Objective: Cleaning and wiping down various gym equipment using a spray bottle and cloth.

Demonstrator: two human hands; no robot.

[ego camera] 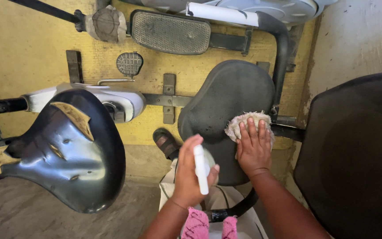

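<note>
A white spray bottle [201, 168] is gripped upright in the left hand [190, 177], fingers wrapped tight. Just beyond, a frayed rag [244, 121] is pinned flat under the right hand [254, 148], fingers spread, on the dark seat [226, 95].

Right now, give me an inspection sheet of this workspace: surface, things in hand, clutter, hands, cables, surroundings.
Surface: dark padded seat, scuffed, on a black frame.
Things in hand: pale rag lying on the seat; white spray bottle.
Clutter: torn black saddle to the left; black pad to the right.
Hands: left hand grips the bottle; right hand lies flat on the rag.
Cables: nothing seen.
Surroundings: yellow mat, foot pedal, sandalled foot.
</note>
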